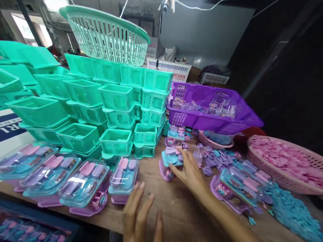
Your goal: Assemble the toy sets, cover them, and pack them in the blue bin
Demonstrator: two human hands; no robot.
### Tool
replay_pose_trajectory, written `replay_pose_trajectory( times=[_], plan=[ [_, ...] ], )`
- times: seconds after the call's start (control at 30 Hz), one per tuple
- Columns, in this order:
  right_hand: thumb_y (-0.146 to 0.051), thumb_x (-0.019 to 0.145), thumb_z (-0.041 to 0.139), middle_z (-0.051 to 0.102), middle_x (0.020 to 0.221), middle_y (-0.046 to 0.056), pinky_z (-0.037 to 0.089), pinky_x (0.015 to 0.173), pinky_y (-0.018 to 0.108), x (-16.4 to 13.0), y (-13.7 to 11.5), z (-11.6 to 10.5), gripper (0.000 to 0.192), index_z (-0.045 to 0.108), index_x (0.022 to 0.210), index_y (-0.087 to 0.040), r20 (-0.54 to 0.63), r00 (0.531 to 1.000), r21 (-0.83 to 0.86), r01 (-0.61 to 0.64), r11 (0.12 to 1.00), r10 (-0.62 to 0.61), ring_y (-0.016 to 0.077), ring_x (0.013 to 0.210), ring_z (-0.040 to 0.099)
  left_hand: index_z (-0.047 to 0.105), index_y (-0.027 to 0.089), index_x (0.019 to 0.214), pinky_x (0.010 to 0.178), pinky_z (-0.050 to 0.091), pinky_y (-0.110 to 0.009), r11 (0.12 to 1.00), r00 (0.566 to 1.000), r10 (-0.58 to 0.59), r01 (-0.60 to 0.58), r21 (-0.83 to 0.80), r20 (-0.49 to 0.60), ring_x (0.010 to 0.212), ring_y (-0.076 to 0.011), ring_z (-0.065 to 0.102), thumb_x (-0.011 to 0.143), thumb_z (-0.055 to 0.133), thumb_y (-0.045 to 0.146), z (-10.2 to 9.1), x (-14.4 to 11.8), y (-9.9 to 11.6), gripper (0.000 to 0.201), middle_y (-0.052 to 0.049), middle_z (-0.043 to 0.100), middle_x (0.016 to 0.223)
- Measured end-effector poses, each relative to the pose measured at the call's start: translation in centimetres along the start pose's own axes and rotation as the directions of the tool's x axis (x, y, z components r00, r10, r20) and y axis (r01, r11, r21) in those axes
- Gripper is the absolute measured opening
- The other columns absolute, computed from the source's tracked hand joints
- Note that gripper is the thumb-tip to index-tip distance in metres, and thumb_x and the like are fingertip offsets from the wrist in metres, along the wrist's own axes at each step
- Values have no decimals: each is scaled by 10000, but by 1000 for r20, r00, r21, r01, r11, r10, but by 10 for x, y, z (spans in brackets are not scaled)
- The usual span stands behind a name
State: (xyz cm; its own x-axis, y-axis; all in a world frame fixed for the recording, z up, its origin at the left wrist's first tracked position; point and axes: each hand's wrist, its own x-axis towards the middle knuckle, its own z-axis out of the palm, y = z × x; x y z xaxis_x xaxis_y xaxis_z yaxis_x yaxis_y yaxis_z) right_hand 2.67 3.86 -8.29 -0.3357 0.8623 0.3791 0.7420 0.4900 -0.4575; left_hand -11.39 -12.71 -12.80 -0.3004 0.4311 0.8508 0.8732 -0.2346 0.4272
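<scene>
On the wooden desk point(176, 208) four lidded toy sets point(83, 183) stand in a row, the left hand point(141, 218) hovering open and empty just beside the nearest, while the right hand point(189, 173), fingers point(185, 158) spread, touches what seems one unlidded blue-and-purple toy set point(169, 161) below one purple basket point(209, 107).

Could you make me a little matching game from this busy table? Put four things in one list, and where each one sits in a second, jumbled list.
Things:
1. purple basket
2. pink basket
3. green laundry basket
4. right hand

Places:
A. on top of the green tub stack
B. far right, full of pink pieces
C. touching a small toy set
D. behind the loose purple pieces

Pairs: 1-D, 2-B, 3-A, 4-C
</scene>
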Motion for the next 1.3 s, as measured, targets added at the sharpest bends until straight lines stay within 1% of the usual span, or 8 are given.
replay_pose_trajectory(
  times=[0.23, 0.47, 0.63, 0.77, 0.87, 1.0, 1.13, 1.3],
  plan=[
    [-369, 968, 489, 750, 1181, 129, 516, 977, 449, 17, 36, -78, 393, 678, 1277, -217, 68, 984, -169, -152, 974, 166, 299, 1120, 691, 102, 239, 1646, 1181, 407, -619, 952, 871, -220, 290, -98, 439, 1549, -361, 310, 988, 597, 297, 40, -11, 3, 825, -212, 309, 1652],
    [-221, 747, 687, 762, 846, 164, 505, 884, 513, 92, 74, -78, 188, 748, 924, -205, -16, 910, -158, -411, 898, 414, 377, 964, 720, 269, 256, 1590, 1134, 476, -546, 939, 874, -257, 327, -108, 413, 1438, -327, 476, 982, 540, 225, 40, -28, 32, 666, -178, 460, 1544],
    [-366, 819, 665, 742, 930, 95, 556, 814, 395, 67, 60, -90, 517, 569, 1296, -190, -123, 896, 176, -404, 898, 427, 271, 913, 720, 208, 159, 1598, 1192, 412, -565, 898, 828, -271, 401, -180, 491, 1482, -361, 410, 917, 675, 295, 50, -8, 35, 837, -227, 419, 1565],
    [-424, 639, 894, 730, 926, -26, 558, 647, 235, 18, 15, -80, 564, 599, 1093, -266, 133, 859, 885, -328, 331, 495, 136, 739, 689, 230, 110, 1582, 1212, 389, -568, 817, 752, -324, 528, -232, 574, 1483, -362, 412, 852, 711, 265, 65, 7, 35, 889, -240, 435, 1556],
    [-355, 554, 966, 748, 891, -45, 564, 612, 197, -20, -14, -68, 585, 639, 1029, -255, 369, 790, 881, -465, 87, 490, 110, 693, 680, 177, 116, 1603, 1222, 372, -575, 800, 754, -335, 545, -253, 564, 1491, -367, 400, 815, 723, 221, 65, 0, 42, 964, -242, 404, 1583],
    [-471, 557, 962, 775, 904, 15, 547, 512, 210, -59, -18, -72, 804, 598, 1240, -251, 375, 749, 759, -586, 283, 546, 190, 748, 724, 48, 215, 1640, 1209, 389, -581, 789, 763, -330, 546, -281, 556, 1500, -375, 379, 776, 790, 201, 46, -13, 51, 1140, -218, 335, 1627],
    [-698, 710, 771, 782, 902, 67, 555, 502, 287, -78, 5, -94, 666, 670, 1189, -247, 232, 833, 422, -551, 720, 502, 244, 721, 720, 117, 334, 1620, 1192, 416, -545, 793, 790, -210, 482, -373, 576, 1451, -321, 428, 828, 766, 156, 29, -10, 51, 1040, -145, 386, 1567],
    [-740, 794, 640, 694, 1312, 122, 584, 916, 485, -81, 15, -90, 759, 599, 1383, -263, 86, 995, -34, -39, 999, 42, 351, 1138, 682, 160, 384, 1585, 1149, 452, -522, 800, 805, -160, 445, -402, 571, 1381, -312, 478, 865, 758, 197, 24, -3, 46, 954, -125, 417, 1499]
  ],
)
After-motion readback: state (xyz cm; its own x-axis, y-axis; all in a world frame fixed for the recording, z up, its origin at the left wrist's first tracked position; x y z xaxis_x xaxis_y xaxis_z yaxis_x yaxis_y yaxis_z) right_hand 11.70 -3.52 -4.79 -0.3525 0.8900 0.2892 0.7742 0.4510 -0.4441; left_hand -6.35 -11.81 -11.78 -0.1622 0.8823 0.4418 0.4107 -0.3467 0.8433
